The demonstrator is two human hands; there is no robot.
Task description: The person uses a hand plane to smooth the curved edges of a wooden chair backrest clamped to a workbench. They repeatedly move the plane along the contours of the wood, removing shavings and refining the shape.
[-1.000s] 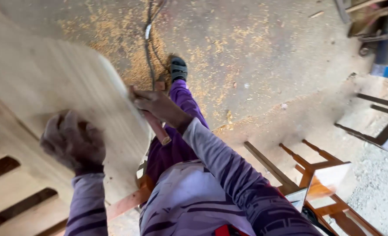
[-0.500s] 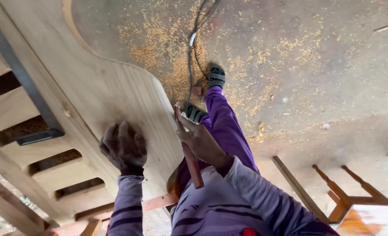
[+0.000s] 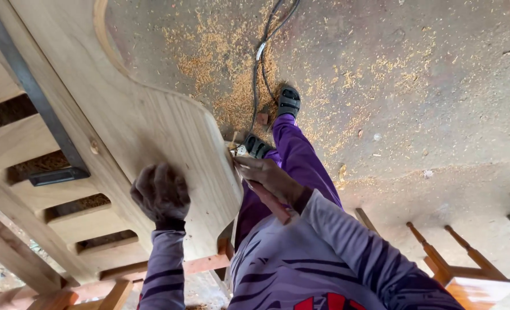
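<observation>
**Curved wooden panel held flat, tool at its edge**

Curved wooden panel (image 3: 151,132) now fills more of the view than a second ago, lying on the slatted frame (image 3: 48,189) with its long axis running from upper left down to lower right, rounded end toward the person. Left hand (image 3: 162,194) has stayed pressed on the panel, fingers curled under, gripping nothing. Right hand (image 3: 269,179) has shifted to the panel's edge, clenched around a wooden-handled tool (image 3: 266,201). Sawdust (image 3: 232,74) and a cable (image 3: 260,63) lie on the floor.
</observation>
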